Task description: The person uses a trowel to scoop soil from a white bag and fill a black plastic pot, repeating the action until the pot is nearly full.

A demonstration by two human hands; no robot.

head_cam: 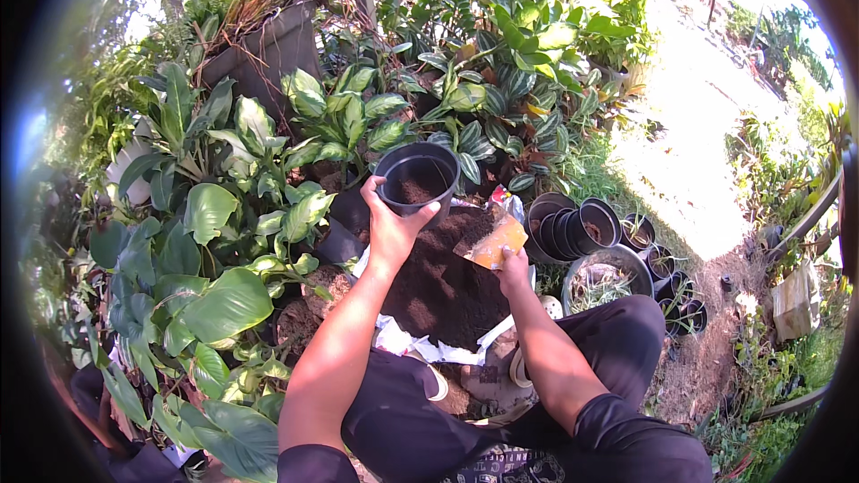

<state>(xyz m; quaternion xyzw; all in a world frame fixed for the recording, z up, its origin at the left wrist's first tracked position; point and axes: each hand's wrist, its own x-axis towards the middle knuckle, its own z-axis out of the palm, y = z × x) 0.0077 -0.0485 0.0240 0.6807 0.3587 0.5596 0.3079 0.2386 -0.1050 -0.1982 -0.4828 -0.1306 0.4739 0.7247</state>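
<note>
My left hand (396,225) grips the rim and side of a round black plastic plant pot (443,182), tilted so that some dark soil (417,189) shows inside. In my right hand (513,268) is an orange-yellow scoop (498,243), dirt-smeared, with dark soil on its far side. Both are held over a heap of dark potting soil (443,282) lying on an opened white plastic sack (402,339) with torn edges, between my legs.
To the right lie nested black pots (551,227), a round grey basin (574,282) with cut plants, and several small potted plants (637,231). Leafy variegated plants (345,111) crowd the left and far side. A large grey planter (272,47) stands at the upper left.
</note>
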